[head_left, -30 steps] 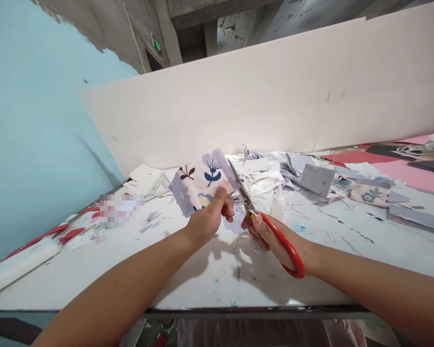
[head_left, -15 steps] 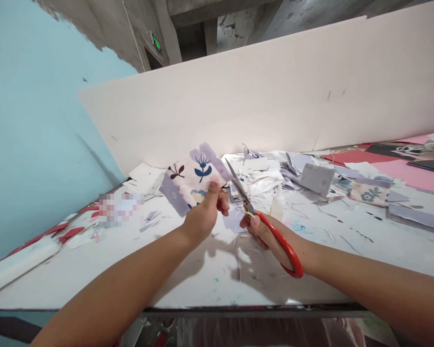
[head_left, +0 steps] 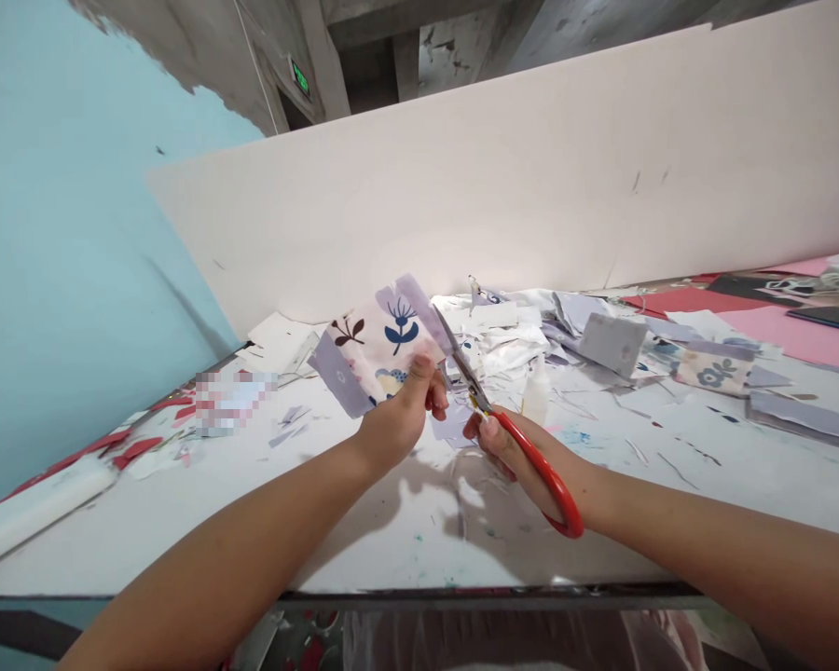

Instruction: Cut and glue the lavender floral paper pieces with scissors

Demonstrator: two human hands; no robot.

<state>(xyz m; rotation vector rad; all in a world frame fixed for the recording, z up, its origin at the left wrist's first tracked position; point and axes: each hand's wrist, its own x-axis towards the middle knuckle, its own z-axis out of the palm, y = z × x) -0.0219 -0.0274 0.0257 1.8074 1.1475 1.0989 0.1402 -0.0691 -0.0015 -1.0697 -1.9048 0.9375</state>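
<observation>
Here two hands (head_left: 398, 419) work: one floral fabric piece (head_left: 374, 349), one red-handled scissors (head_left: 531, 457).

Probably a craft workshop: scrap-covered worktable (head_left: 566, 550)
</observation>
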